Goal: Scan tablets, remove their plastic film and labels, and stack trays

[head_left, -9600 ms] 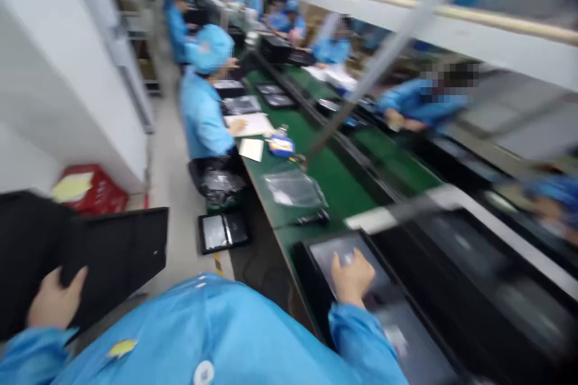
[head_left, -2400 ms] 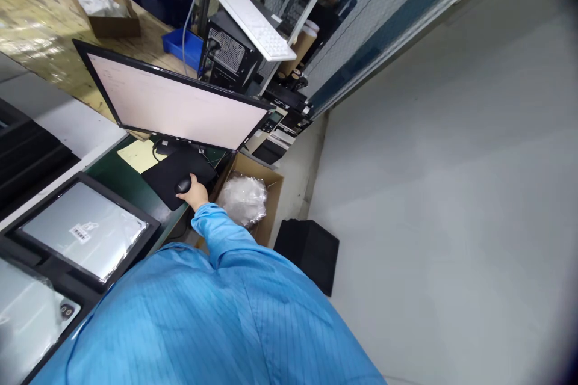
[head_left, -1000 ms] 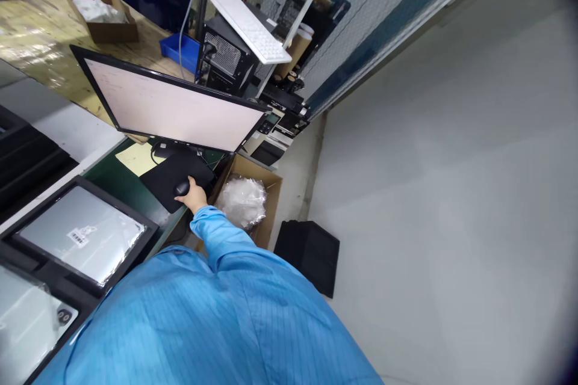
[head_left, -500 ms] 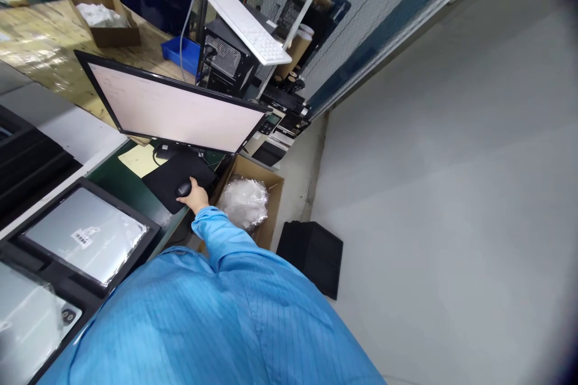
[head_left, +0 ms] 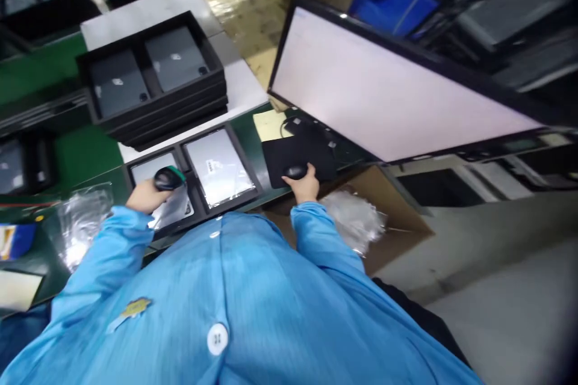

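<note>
We judge scanning step: left hand (head_left: 141, 196) grip wrapped round scanner (head_left: 166, 178) over lower-left tray (head_left: 192, 171); right hand (head_left: 305, 186) cupped on mouse (head_left: 295, 171), frame centre. Next needs label aim.

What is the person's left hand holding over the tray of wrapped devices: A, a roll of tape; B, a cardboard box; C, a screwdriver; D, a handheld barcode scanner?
D: the left hand grips a black handheld barcode scanner with a green trim, held above the left wrapped device in the tray, while the right hand rests on the mouse.
</note>
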### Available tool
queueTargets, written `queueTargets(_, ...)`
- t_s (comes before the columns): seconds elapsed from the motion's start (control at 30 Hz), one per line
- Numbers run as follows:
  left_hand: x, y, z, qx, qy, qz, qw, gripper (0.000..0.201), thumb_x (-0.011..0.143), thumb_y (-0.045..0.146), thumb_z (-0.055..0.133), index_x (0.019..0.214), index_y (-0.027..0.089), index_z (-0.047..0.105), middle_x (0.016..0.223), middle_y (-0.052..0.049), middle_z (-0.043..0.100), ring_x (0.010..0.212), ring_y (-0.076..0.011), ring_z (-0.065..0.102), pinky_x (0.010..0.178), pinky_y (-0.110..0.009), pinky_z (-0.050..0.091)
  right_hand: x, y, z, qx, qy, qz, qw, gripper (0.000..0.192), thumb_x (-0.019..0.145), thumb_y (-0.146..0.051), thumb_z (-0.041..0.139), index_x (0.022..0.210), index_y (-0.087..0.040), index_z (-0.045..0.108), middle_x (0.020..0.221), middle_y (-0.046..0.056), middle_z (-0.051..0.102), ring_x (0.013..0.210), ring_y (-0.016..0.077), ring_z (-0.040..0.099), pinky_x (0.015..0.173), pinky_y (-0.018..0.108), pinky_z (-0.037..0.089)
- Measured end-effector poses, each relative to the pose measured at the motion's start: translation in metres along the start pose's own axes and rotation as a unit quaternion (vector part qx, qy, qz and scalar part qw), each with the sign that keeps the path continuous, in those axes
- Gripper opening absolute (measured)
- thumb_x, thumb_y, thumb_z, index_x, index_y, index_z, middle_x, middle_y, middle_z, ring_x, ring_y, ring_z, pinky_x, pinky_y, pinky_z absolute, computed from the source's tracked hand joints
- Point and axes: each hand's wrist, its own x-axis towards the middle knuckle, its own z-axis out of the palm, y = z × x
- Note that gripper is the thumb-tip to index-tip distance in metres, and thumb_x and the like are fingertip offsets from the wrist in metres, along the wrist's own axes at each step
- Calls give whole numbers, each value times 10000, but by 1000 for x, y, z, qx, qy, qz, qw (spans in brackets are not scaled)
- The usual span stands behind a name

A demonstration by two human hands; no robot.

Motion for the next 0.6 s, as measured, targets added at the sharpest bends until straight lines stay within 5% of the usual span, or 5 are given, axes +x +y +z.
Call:
queueTargets(0.1,14,22,3,56,6,56,997,417,886,371,687,1223,133,745,1153,-164,767,1149,-376,719,912,-374,568,-3,2,2,0,4,-2,1000,1018,719,-423,953,1552,-93,469,1151,236,767,1078,358,760,961,412,580)
queueTargets(0.23,28,50,11,79,-18,111,990,425,857,335,646,1215,128,747,1127,-176,767,1122,-391,725,919,-393,569,-7,0,-3,8,10,2,1000,1018,707,-391,969,1549,-91,481,1165,236,761,1083,360,754,964,419,577)
queueTargets(0.6,32,51,8,110,-34,116,987,442,894,338,648,1267,112,718,1200,-194,753,1168,-390,709,958,-389,554,-5,-1,-2,13,4,3,1000,1019,747,-415,947,1579,-94,453,1149,242,755,1090,354,745,950,407,555)
